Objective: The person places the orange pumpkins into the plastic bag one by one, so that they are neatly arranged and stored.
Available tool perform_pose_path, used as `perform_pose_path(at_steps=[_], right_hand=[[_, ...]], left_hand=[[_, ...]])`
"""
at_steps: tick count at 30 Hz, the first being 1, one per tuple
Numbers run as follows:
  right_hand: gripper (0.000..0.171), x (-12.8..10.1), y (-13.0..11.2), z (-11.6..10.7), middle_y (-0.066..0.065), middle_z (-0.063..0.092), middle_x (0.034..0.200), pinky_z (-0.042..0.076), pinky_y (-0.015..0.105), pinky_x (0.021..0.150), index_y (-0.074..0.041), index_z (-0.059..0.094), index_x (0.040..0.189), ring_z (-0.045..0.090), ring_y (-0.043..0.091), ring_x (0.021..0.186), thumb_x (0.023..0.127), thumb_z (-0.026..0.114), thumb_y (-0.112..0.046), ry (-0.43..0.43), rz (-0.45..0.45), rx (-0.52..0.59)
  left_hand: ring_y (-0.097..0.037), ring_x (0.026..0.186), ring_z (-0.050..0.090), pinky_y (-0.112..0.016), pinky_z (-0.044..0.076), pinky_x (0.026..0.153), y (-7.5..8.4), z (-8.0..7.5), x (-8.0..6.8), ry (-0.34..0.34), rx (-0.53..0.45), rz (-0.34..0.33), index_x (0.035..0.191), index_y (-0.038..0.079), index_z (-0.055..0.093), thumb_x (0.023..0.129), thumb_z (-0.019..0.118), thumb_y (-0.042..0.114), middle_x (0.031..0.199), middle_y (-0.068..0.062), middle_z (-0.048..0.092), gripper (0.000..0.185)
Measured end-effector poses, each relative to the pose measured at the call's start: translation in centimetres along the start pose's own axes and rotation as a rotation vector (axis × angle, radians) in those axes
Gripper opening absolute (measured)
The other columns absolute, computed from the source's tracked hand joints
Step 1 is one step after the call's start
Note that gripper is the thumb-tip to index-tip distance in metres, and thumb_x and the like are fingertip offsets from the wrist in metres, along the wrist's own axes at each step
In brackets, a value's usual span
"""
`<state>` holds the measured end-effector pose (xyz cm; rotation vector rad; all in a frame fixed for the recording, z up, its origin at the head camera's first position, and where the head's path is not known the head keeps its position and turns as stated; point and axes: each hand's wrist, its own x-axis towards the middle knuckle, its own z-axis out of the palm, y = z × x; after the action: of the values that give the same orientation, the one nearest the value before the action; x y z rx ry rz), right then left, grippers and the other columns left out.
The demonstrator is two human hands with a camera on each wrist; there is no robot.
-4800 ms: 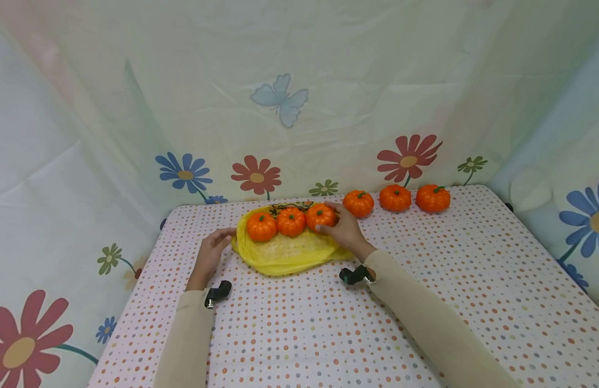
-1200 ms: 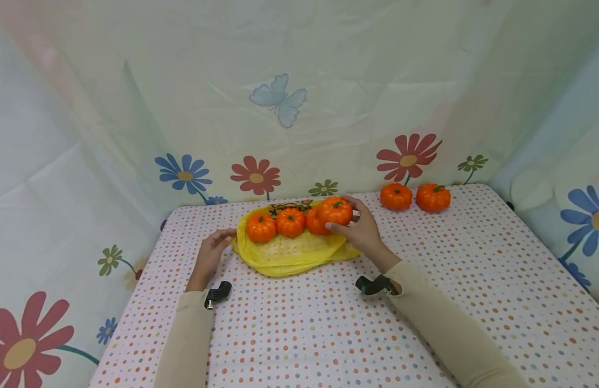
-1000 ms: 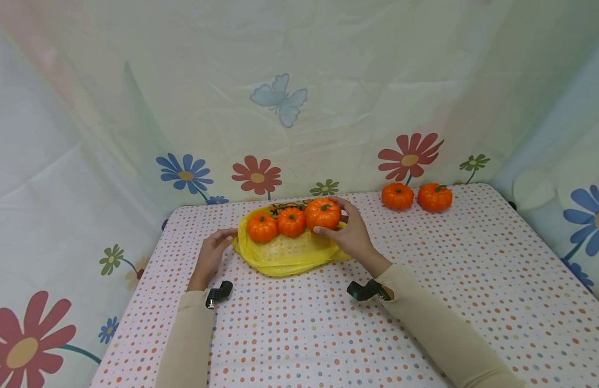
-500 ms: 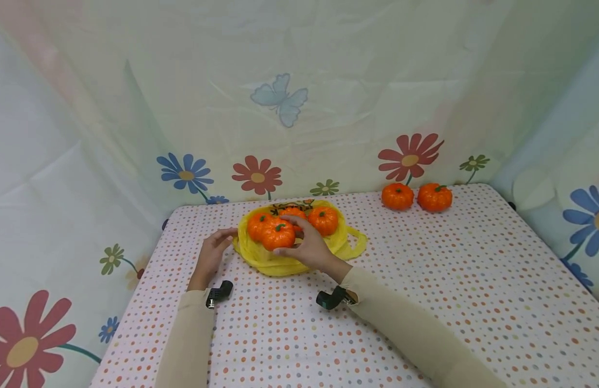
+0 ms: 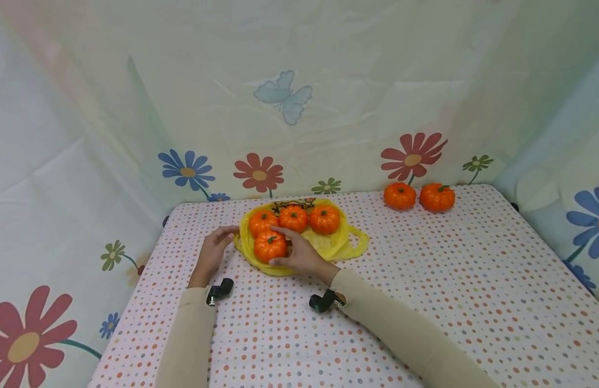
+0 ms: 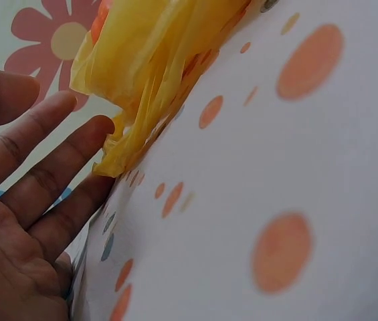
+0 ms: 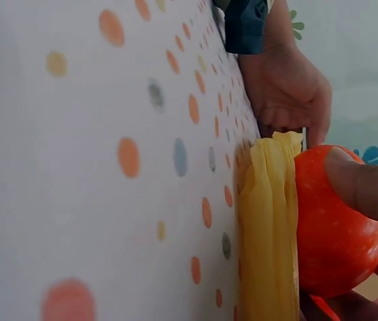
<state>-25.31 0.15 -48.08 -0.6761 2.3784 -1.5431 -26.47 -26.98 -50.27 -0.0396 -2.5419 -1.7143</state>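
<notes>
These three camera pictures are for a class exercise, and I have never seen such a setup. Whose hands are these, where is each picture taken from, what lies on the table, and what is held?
There is no machine here: a person works with two bare hands and wears three cameras. The wide picture comes from a head camera looking down at the table. The close-ups come from cameras strapped to each wrist.

On the dotted tablecloth lies a yellow plastic bag with four small orange pumpkins on it. Two more pumpkins stand at the far edge.

The right hand grips the nearest pumpkin, which rests on the bag; the right wrist view shows it close up. The left hand lies open at the bag's left edge, its fingers straight.
</notes>
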Motion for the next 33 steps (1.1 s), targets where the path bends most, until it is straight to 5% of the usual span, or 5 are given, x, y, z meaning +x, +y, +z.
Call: perform_pose_path(at_steps=[12, 21, 29, 33], right_hand=[[0.083, 0.3, -0.2, 0.3, 0.006, 0.043, 0.153, 0.039, 0.044, 0.115, -0.027, 0.036, 0.151, 0.047, 0.025, 0.136, 0.081, 0.081, -0.029, -0.053, 0.052, -0.165], [0.088, -0.2, -1.0, -0.8, 0.005, 0.038, 0.157, 0.039, 0.047, 0.114, -0.025, 0.032, 0.154, 0.042, 0.026, 0.139, 0.081, 0.081, -0.024, -0.119, 0.014, -0.166], [0.074, -3.3, -1.3, -6.4, 0.016, 0.05, 0.147, 0.056, 0.04, 0.093, -0.013, 0.04, 0.15, 0.055, 0.038, 0.124, 0.086, 0.076, -0.016, -0.109, -0.066, -0.029], [0.054, -4.9, -0.7, -11.3, 0.02, 0.059, 0.135, 0.058, 0.029, 0.085, -0.005, 0.053, 0.139, 0.062, 0.033, 0.111, 0.088, 0.072, -0.011, 0.08, -0.102, 0.074]], left_hand=[[-0.027, 0.137, 0.047, -0.049, 0.034, 0.118, -0.2, -0.1, 0.0, 0.006, -0.006, -0.007, 0.131, 0.009, 0.059, 0.103, 0.049, 0.021, 0.138, -0.012, 0.059, 0.032], [-0.028, 0.137, 0.047, -0.05, 0.034, 0.118, -0.2, -0.1, 0.0, 0.006, -0.026, -0.013, 0.131, 0.008, 0.059, 0.103, 0.049, 0.019, 0.137, -0.013, 0.059, 0.032], [-0.026, 0.136, 0.047, -0.049, 0.034, 0.118, -0.1, 0.1, 0.2, 0.008, -0.015, -0.024, 0.129, 0.012, 0.061, 0.102, 0.05, 0.021, 0.136, -0.009, 0.06, 0.031], [-0.025, 0.136, 0.047, -0.048, 0.034, 0.118, -0.2, 0.0, 0.2, 0.013, -0.016, -0.036, 0.128, 0.013, 0.061, 0.102, 0.05, 0.02, 0.135, -0.008, 0.061, 0.03]])
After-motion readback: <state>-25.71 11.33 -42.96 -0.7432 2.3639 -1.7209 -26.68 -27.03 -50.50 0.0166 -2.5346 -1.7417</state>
